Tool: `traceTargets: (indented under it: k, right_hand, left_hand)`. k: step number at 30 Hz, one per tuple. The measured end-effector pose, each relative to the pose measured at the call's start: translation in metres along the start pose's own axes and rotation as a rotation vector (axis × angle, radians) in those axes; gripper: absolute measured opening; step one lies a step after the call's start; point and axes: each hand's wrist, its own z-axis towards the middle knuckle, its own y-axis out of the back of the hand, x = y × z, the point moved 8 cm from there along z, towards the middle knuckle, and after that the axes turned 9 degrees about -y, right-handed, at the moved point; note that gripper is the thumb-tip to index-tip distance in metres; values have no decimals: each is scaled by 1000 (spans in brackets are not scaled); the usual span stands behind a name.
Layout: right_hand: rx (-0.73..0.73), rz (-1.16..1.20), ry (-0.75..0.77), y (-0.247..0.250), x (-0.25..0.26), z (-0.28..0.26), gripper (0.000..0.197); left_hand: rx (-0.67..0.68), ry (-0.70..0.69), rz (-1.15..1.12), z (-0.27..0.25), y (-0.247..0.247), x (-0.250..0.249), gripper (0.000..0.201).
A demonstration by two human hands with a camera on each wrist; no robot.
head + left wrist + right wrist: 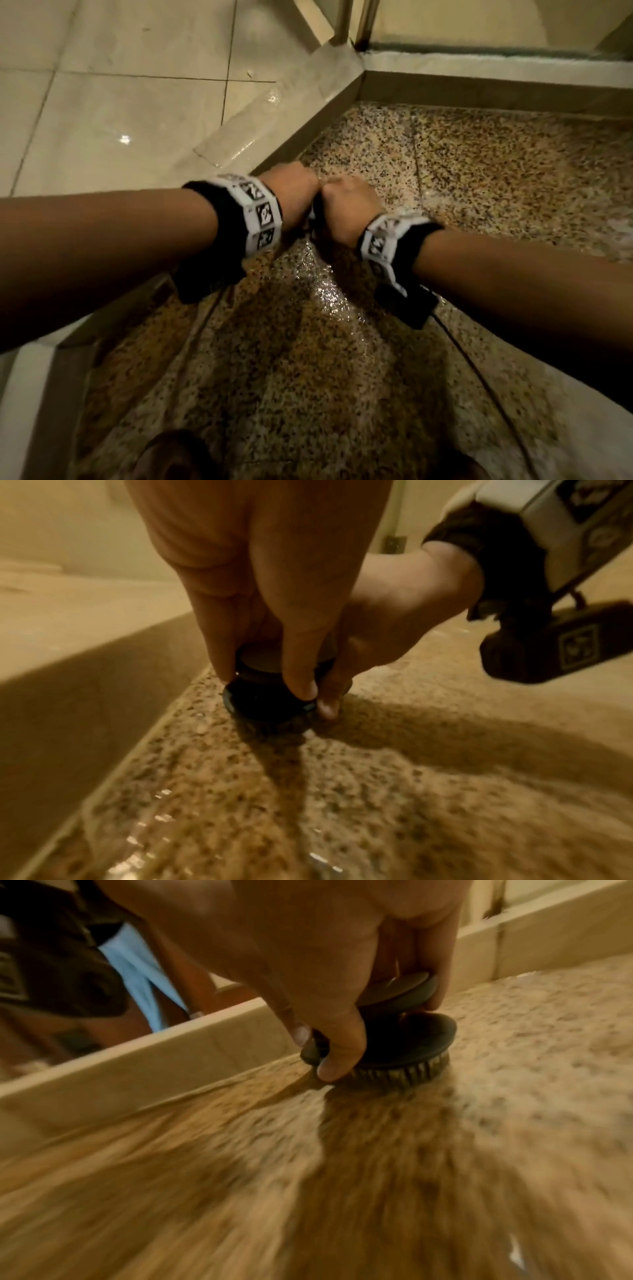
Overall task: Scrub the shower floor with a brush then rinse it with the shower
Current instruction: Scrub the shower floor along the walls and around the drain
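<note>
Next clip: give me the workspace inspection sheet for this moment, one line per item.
Surface: speckled shower floor, wet and glistening near the middle.
Job's things: round black scrub brush, bristles down on the floor beside the curb; shower head not in view.
Clutter: nothing seen.
Hands: left hand and right hand both grip the brush.
Cables: nothing seen.
Surroundings: glossy beige tiles outside the curb; tracking bands on both wrists.

Wet, speckled stone shower floor [479,178]; glossy pale tiles [113,113]; matt black brush [404,1039], coarse bristles.
</note>
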Motion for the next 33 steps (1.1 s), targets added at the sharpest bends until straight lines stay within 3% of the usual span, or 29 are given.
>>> traceTargets:
  k: [4, 7, 10, 12, 15, 18, 23, 25, 28, 31, 33]
  right_hand:
    - [23, -10, 129, -23, 3, -45, 47]
    - [-7, -32, 56, -7, 3, -13, 51]
    - [-73, 17, -51, 14, 5, 19, 34]
    - [-49, 44, -28, 9, 9, 7, 32]
    - [28, -10, 52, -11, 9, -23, 51]
    - [-15, 27, 14, -2, 9, -4, 47]
    - [-51, 110, -121, 16, -1, 34, 27]
    - [-41, 111, -107, 10, -3, 35, 41]
    - [-18, 150, -76, -6, -5, 31, 74]
    - [-81, 211, -56, -8, 3, 30, 73]
    - [-49, 228, -2, -13, 19, 27, 67]
  left_hand:
    - [70, -55, -111, -28, -48, -10, 20]
    - [-2, -3, -65, -12, -26, 11, 26]
    - [-63, 46, 68, 7, 9, 19, 21]
    - [-49, 31, 23, -1, 3, 11, 20]
    - [-5, -6, -21, -24, -30, -4, 33]
    - [-29, 20, -11, -12, -22, 10, 34]
    - [-141, 29, -5, 15, 16, 23, 20]
    - [-181, 45, -35, 9, 18, 25, 14]
    - [-374, 107, -196, -11, 35, 45, 17]
    - [-554, 167, -283, -27, 63, 71, 28]
    - [-635, 234, -325, -33, 72, 87, 30]
